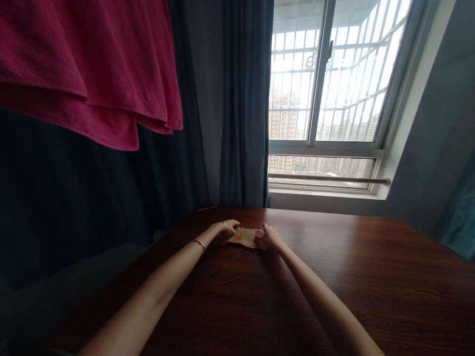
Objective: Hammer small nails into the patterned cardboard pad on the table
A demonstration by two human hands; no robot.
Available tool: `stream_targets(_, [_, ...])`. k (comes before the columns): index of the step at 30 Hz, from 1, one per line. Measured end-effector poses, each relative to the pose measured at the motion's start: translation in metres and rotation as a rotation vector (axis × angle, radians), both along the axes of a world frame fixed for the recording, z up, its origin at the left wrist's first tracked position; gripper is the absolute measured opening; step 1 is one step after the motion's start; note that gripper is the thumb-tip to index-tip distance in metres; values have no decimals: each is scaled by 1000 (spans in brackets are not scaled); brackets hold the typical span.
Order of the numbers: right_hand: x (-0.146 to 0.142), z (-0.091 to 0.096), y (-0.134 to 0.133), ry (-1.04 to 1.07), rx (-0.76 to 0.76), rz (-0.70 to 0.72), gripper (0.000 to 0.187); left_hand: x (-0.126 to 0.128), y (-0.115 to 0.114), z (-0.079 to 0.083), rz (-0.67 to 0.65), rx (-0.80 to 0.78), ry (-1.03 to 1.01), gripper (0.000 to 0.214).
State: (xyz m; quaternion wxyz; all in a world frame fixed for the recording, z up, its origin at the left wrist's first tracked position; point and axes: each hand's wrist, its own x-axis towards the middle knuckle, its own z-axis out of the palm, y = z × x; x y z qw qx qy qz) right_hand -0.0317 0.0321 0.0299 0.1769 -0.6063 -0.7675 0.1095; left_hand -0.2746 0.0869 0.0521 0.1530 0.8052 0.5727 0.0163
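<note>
Both my arms reach forward over a dark wooden table (356,277). Between my hands lies a small flat piece (246,236), pale with yellow and red patterning, too small to name for sure. My left hand (224,229), with a ring on one finger and a bracelet on the wrist, curls its fingers over the piece's left end. My right hand (267,238) grips its right end with bent fingers. Several thin dark needles or pins (237,255) lie scattered on the table just in front of my hands.
A magenta cloth (92,69) hangs at the upper left. Dark blue curtains (245,104) hang behind the table, beside a barred window (334,89) with a rail under it. The table's left edge runs diagonally toward me.
</note>
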Motion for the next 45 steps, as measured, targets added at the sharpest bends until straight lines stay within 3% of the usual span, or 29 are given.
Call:
stream_targets(8, [-2, -2, 1, 18, -22, -17, 68, -1, 23, 1, 16, -216, 6, 64])
stream_targets(22, [-1, -7, 5, 42, -29, -29, 65, 23, 16, 25, 78, -336, 151, 47])
stream_targets(30, [-3, -8, 4, 53, -37, -43, 62, 31, 12, 35, 68, -315, 202, 31])
stream_targets(38, [-4, -5, 2, 101, -43, -29, 77, 32, -1, 41, 36, -257, 221, 36])
stream_targets(45, [15, 21, 0, 214, -16, 5, 71, 50, -12, 75, -64, -135, 191, 37])
